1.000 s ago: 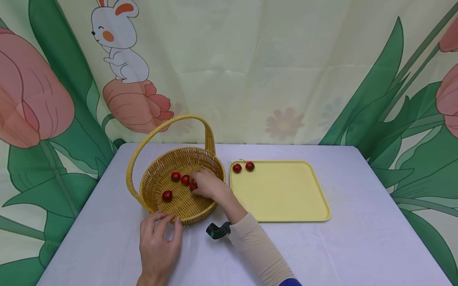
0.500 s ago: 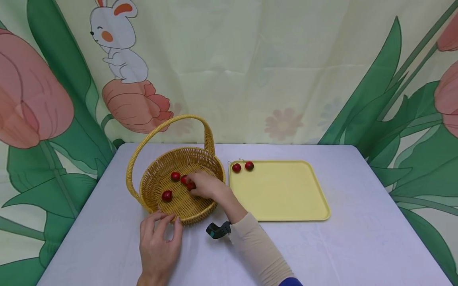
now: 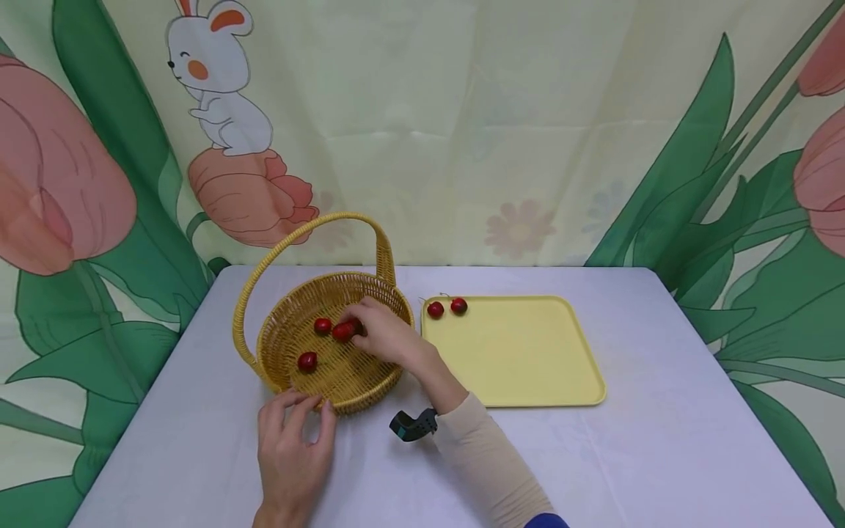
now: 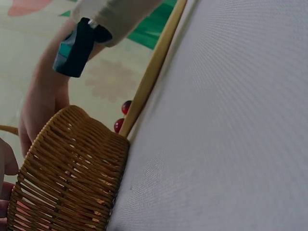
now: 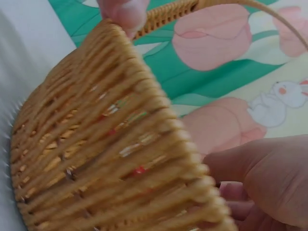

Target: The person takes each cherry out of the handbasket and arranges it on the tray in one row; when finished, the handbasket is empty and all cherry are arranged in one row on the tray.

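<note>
A round wicker basket [image 3: 359,402] with a tall handle stands at the left of the table. Inside lie several dark red cherries, among them one [image 3: 307,361] near the front and one [image 3: 322,326] further back. My right hand [image 3: 389,337] reaches over the basket's right side and pinches a cherry [image 3: 357,325], partly covered by the fingers. Another cherry [image 3: 342,333] sits right beside those fingertips. With thumb and fingertips, my left hand [image 3: 293,444] holds the basket's near rim; its thumb [image 5: 126,14] shows at the rim in the right wrist view.
A yellow rectangular tray [image 3: 515,352] lies to the right of the basket, with two stemmed cherries [image 3: 458,306] at its back left corner. White cloth [image 3: 660,440] covers the table. Behind it hangs a printed curtain [image 3: 422,132].
My right hand has shifted slightly and risen a little in the basket, its pinched cherry moving with it. The left hand stays at the rim.
</note>
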The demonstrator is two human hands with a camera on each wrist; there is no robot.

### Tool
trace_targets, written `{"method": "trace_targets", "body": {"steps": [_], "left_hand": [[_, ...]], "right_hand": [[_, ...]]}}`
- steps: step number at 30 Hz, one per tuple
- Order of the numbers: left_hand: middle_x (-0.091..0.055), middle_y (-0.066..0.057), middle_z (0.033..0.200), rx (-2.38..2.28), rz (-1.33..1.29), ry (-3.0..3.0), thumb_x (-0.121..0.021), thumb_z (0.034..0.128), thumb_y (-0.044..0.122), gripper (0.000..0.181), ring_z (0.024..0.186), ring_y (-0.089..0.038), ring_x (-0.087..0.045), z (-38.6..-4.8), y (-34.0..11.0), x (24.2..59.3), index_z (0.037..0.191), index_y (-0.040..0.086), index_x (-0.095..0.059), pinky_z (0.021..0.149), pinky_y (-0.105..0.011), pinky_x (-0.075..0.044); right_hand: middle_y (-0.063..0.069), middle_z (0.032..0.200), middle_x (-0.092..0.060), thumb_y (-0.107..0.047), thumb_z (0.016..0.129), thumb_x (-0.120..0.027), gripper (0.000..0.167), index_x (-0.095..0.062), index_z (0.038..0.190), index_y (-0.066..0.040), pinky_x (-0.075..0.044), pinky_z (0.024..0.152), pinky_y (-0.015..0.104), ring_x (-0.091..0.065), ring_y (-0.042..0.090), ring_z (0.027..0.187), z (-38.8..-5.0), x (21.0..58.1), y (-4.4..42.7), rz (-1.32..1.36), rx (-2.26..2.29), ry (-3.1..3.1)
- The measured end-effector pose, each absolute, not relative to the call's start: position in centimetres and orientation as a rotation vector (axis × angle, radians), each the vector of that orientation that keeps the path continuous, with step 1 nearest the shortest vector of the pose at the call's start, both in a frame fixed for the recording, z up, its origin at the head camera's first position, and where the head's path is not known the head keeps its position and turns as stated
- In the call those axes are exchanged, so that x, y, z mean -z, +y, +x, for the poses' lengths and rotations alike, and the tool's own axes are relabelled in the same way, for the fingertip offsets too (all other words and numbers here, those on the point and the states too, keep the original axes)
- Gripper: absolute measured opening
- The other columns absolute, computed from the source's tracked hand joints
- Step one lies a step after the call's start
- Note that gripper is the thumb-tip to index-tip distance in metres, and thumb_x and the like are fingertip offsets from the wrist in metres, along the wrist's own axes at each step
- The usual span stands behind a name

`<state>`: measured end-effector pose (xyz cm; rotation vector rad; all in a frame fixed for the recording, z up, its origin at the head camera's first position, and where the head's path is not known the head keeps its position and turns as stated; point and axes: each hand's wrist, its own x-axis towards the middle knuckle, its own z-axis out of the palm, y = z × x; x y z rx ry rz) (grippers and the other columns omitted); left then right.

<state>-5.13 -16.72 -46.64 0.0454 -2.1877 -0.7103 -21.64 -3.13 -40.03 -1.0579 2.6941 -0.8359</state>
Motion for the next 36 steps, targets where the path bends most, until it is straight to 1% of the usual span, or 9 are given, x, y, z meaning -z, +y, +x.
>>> {"method": "trace_targets", "body": {"steps": [1, 3, 6, 8, 16, 23, 25, 30, 36], "left_hand": [[-0.063, -0.013, 0.097, 0.711, 0.048, -2.192, -0.076, 0.0773, 0.009, 0.016, 0.106, -0.034, -0.058, -5.1, -16.7, 46.7, 0.088, -0.003, -0.075, 0.103, -0.029, -0.040], [-0.063, -0.013, 0.097, 0.701, 0.049, -2.197, -0.077, 0.0773, 0.009, 0.016, 0.106, -0.034, -0.058, -5.2, -16.7, 46.7, 0.088, -0.003, -0.075, 0.101, -0.034, -0.043], [-0.064, -0.013, 0.096, 0.663, 0.049, -2.189, -0.078, 0.0756, 0.008, 0.016, 0.105, -0.034, -0.058, -5.2, -16.8, 46.8, 0.087, -0.003, -0.075, 0.094, -0.047, -0.046], [-0.064, -0.013, 0.095, 0.659, 0.052, -2.187, -0.078, 0.0752, 0.008, 0.016, 0.104, -0.034, -0.058, -5.3, -16.7, 46.9, 0.087, -0.003, -0.075, 0.093, -0.049, -0.047], [-0.064, -0.013, 0.096, 0.666, 0.060, -2.192, -0.078, 0.0761, 0.009, 0.017, 0.104, -0.034, -0.058, -5.3, -16.7, 46.9, 0.088, -0.003, -0.075, 0.094, -0.047, -0.047], [-0.064, -0.013, 0.095, 0.667, 0.057, -2.190, -0.078, 0.0763, 0.008, 0.017, 0.104, -0.033, -0.059, -5.3, -16.6, 46.7, 0.088, -0.003, -0.075, 0.093, -0.048, -0.046], [-0.063, -0.012, 0.095, 0.672, 0.058, -2.190, -0.078, 0.0768, 0.008, 0.017, 0.105, -0.034, -0.059, -5.2, -16.7, 46.7, 0.088, -0.003, -0.075, 0.095, -0.045, -0.046], [-0.064, -0.013, 0.095, 0.674, 0.056, -2.192, -0.077, 0.0775, 0.009, 0.017, 0.106, -0.034, -0.059, -5.2, -16.7, 46.7, 0.089, -0.004, -0.075, 0.096, -0.042, -0.045], [-0.064, -0.014, 0.095, 0.667, 0.047, -2.189, -0.079, 0.0760, 0.008, 0.017, 0.106, -0.035, -0.059, -5.3, -16.7, 46.7, 0.088, -0.003, -0.075, 0.094, -0.047, -0.046]], "right_hand": [[0.004, 0.126, -0.059, -0.014, 0.094, -0.067, 0.034, -0.065, 0.128, -0.015, -0.052, 0.090, 0.025, -0.059, 0.014, 0.107, -21.6, 39.9, -2.9, -1.060, 0.843, 2.700], [0.004, 0.125, -0.059, -0.016, 0.094, -0.068, 0.033, -0.065, 0.127, -0.015, -0.053, 0.090, 0.025, -0.058, 0.014, 0.105, -21.6, 39.7, -2.6, -1.066, 0.859, 2.713], [0.004, 0.123, -0.059, -0.018, 0.095, -0.068, 0.031, -0.066, 0.125, -0.013, -0.053, 0.091, 0.027, -0.057, 0.015, 0.106, -21.5, 39.2, -2.0, -1.090, 0.896, 2.720], [0.004, 0.122, -0.059, -0.017, 0.096, -0.067, 0.029, -0.066, 0.125, -0.012, -0.053, 0.092, 0.029, -0.057, 0.015, 0.106, -21.4, 38.8, -1.5, -1.095, 0.925, 2.718], [0.005, 0.130, -0.060, -0.015, 0.095, -0.067, 0.041, -0.058, 0.134, -0.008, -0.055, 0.094, 0.030, -0.060, 0.016, 0.110, -20.9, 37.7, 0.9, -0.999, 1.051, 2.722], [0.003, 0.119, -0.060, -0.012, 0.093, -0.068, 0.035, -0.062, 0.127, -0.009, -0.054, 0.080, 0.025, -0.059, 0.014, 0.094, -21.4, 38.0, 3.4, -0.932, 1.131, 2.777], [0.005, 0.118, -0.059, -0.012, 0.092, -0.068, 0.035, -0.063, 0.126, -0.009, -0.055, 0.080, 0.028, -0.060, 0.016, 0.094, -21.7, 38.2, 4.1, -0.923, 1.159, 2.783], [0.010, 0.115, -0.060, -0.008, 0.091, -0.069, 0.036, -0.061, 0.125, -0.002, -0.058, 0.081, 0.035, -0.063, 0.020, 0.093, -23.0, 38.5, 5.9, -0.875, 1.248, 2.795], [0.012, 0.117, -0.060, -0.008, 0.090, -0.068, 0.037, -0.061, 0.125, 0.000, -0.058, 0.079, 0.035, -0.067, 0.023, 0.095, -24.5, 39.1, 8.2, -0.737, 1.279, 2.820]]}}
